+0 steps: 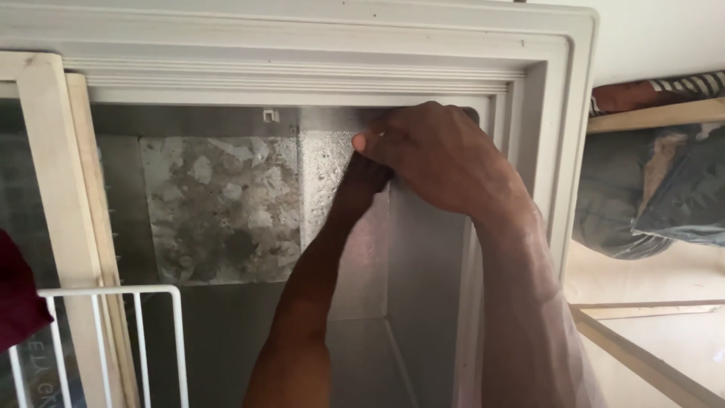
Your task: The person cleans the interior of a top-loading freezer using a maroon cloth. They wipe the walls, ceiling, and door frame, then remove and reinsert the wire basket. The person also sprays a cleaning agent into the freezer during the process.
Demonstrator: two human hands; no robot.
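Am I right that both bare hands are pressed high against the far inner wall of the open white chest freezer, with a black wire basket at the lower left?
Not quite: the head view shows the wire basket is white, not black. Both hands, right hand over left hand, do press high against the far inner wall of the open white chest freezer.

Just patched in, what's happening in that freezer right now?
A person is leaning over an open chest freezer with both arms inside. The right hand is pressed against the top of the far inner wall near the corner, and the left hand sits just beneath it, mostly hidden. A frosted patch covers the wall to the left. A white wire basket hangs at the lower left.
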